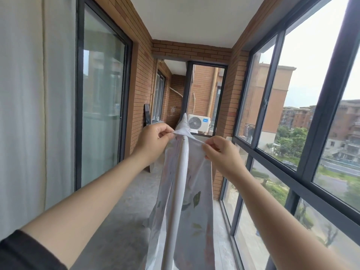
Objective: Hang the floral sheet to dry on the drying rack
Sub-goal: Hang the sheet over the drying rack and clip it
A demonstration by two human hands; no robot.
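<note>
The floral sheet, pale with green leaf prints, hangs draped over a white bar of the drying rack that runs away from me down the middle of the view. Its folds fall on both sides of the bar. My left hand pinches the sheet's top edge on the left of the bar. My right hand pinches the same edge on the right. Between the two hands the edge is stretched taut over the bar. The rack's legs are hidden under the cloth.
I stand on a narrow brick-walled balcony with a concrete floor. A sliding glass door and a white curtain are on the left. Large dark-framed windows line the right. An air-conditioner unit sits beyond the far window.
</note>
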